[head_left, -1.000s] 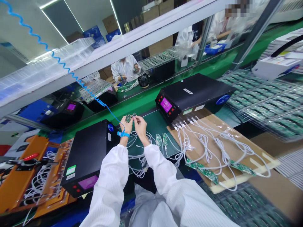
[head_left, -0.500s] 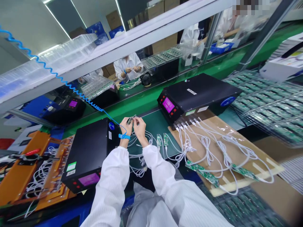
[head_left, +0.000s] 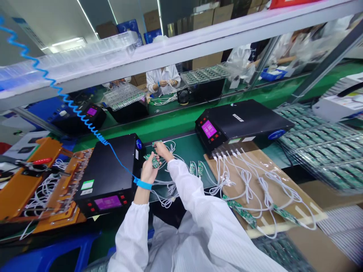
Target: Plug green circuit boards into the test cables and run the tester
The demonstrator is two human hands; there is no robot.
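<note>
My left hand [head_left: 149,170], with a blue wrist strap [head_left: 142,184] at its wrist, grips a green circuit board [head_left: 154,161] whose parts side shows. Just beyond it, my right hand [head_left: 163,150] reaches forward, fingers closed at the edge of another green circuit board [head_left: 157,143], mostly covered by the hand. White cables [head_left: 171,146] lie looped on the green mat around both hands. To the right, two small circuit boards [head_left: 193,168] lie side by side on the mat, with a white cable at them.
Black test boxes with pink screens stand left [head_left: 110,166] and right [head_left: 244,121]. Bundled white cables run over a cardboard sheet [head_left: 309,211] to more boards. Trays of boards [head_left: 323,139] sit far right, an orange fixture [head_left: 42,173] left. A coiled blue cord [head_left: 82,113] hangs across.
My hands were together at one piece and have parted. The left came nearer with a circuit board, while the right reached across to another board. The view has shifted.
</note>
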